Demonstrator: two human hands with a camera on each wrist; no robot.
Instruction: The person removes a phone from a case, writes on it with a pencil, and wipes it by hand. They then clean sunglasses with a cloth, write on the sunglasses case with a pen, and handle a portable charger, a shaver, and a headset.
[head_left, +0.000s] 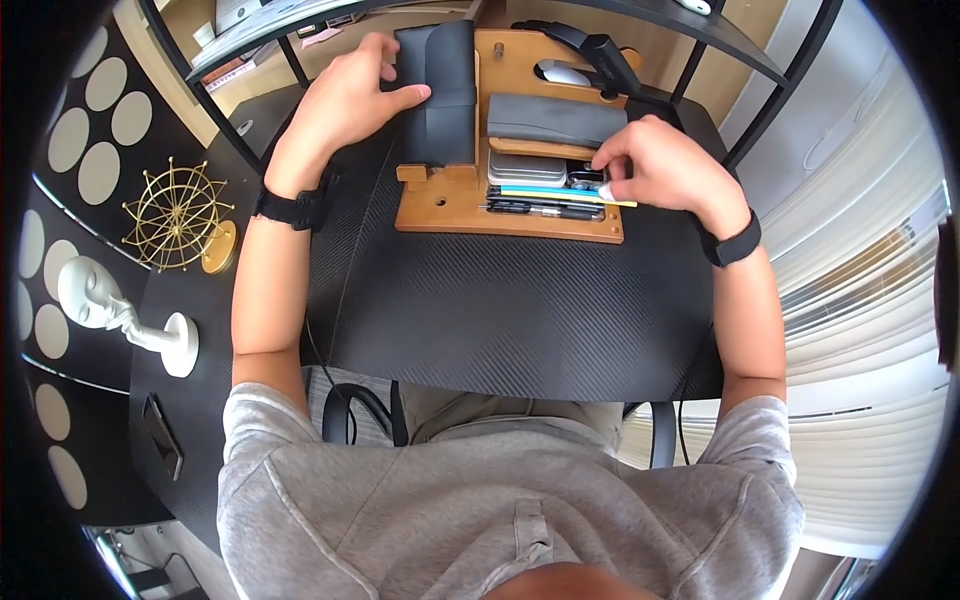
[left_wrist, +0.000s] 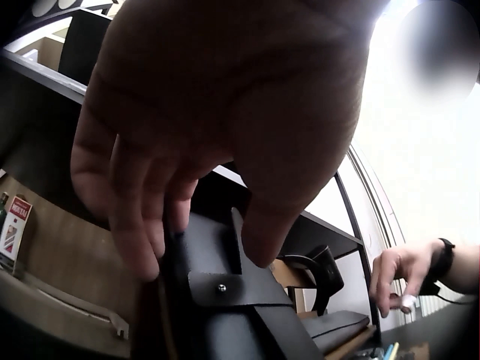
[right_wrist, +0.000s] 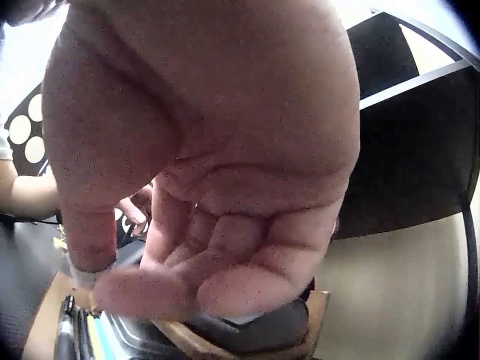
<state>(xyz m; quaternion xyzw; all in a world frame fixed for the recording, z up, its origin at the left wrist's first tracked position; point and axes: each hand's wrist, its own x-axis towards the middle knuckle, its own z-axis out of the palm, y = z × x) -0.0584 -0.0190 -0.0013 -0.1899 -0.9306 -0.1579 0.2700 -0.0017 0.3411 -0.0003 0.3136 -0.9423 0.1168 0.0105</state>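
Note:
A black leather case (head_left: 437, 100) with a strapped flap and a metal snap lies on the left part of a brown wooden desk organizer (head_left: 510, 222). My left hand (head_left: 345, 95) is spread at its left side, with the thumb over the flap. Over the front right of the organizer is my right hand (head_left: 665, 165), its fingers loosely bent and a white patch at the thumb tip. Beneath it lie blue and yellow pencils (head_left: 550, 194), a black pen (head_left: 545, 210) and a silver tin (head_left: 527, 168). A dark grey case (head_left: 555, 119) sits behind them.
A grey-white computer mouse (head_left: 563, 73) and a black curved object (head_left: 605, 60) occupy the organizer's back. To the left stand a gold wheel ornament (head_left: 178, 215) and a white head figurine (head_left: 88, 292); a phone (head_left: 163, 437) lies nearer. A black shelf (head_left: 700, 40) spans the back.

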